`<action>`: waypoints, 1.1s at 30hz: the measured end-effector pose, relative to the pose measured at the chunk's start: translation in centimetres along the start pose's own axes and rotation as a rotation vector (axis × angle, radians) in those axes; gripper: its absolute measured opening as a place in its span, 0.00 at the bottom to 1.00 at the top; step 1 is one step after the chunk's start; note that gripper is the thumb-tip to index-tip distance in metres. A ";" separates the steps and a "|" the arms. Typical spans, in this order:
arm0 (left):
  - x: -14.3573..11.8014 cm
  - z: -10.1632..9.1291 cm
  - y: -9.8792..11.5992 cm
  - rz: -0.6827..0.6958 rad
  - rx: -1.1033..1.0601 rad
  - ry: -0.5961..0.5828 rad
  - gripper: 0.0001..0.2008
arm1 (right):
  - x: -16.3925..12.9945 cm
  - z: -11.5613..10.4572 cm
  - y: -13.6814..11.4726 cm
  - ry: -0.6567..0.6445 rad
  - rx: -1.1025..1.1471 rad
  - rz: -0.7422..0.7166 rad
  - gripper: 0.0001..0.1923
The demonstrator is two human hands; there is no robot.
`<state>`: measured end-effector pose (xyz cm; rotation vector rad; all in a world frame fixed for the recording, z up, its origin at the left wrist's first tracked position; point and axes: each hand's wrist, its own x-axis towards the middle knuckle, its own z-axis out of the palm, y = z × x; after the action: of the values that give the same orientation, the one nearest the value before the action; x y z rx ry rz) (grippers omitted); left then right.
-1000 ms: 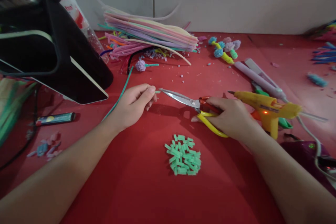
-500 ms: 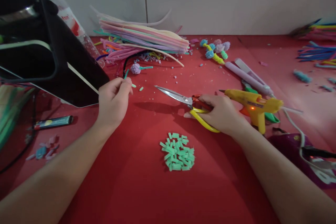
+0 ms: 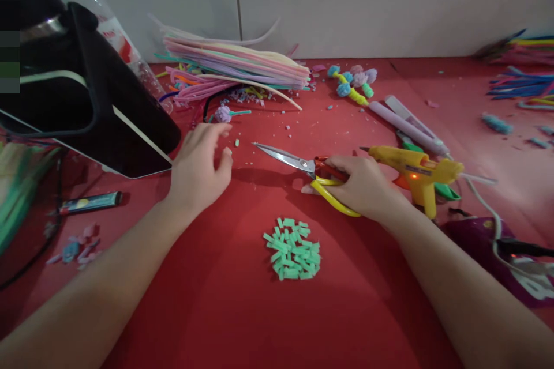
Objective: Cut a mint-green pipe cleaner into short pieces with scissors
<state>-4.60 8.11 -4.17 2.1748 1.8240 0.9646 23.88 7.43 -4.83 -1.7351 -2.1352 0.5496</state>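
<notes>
My right hand (image 3: 361,187) grips scissors (image 3: 298,166) with yellow and red handles; their shut blades point left and rest on the red table (image 3: 225,311). My left hand (image 3: 199,167) lies palm down with its fingers spread, holding nothing, and a small green cut piece (image 3: 236,142) sits just off its fingertips. A pile of short green cut pieces (image 3: 293,248) lies between my forearms, near the table's front.
A yellow glue gun (image 3: 415,176) stands right of my right hand, with a purple tool (image 3: 407,124) behind it. A stack of pastel pipe cleaners (image 3: 234,66) and pompom pieces (image 3: 352,83) lie at the back. A black stand (image 3: 90,98) is at the left, a lighter (image 3: 89,203) below it.
My left hand held a long green pipe cleaner against the scissor tips, drew back to the left, let it go and now lies flat and open. The scissors stayed put.
</notes>
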 end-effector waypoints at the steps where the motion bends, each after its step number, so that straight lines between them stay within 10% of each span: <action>1: -0.1 0.0 0.1 0.061 0.083 -0.054 0.21 | 0.0 0.0 0.0 0.003 -0.002 -0.004 0.31; 5: -0.4 0.5 0.0 0.138 0.205 -0.193 0.23 | -0.1 0.1 0.0 0.015 0.011 -0.004 0.32; 21: -0.7 0.2 -0.2 0.125 0.366 -0.019 0.05 | 0.0 0.0 0.1 -0.003 0.019 -0.003 0.33; 33: -1.0 0.2 0.5 0.211 0.487 -0.015 0.10 | -0.1 0.0 -0.2 0.028 0.019 0.039 0.35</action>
<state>-4.15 7.13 -4.46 2.6884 2.0194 0.5708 23.71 7.26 -4.71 -1.7669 -2.0746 0.5511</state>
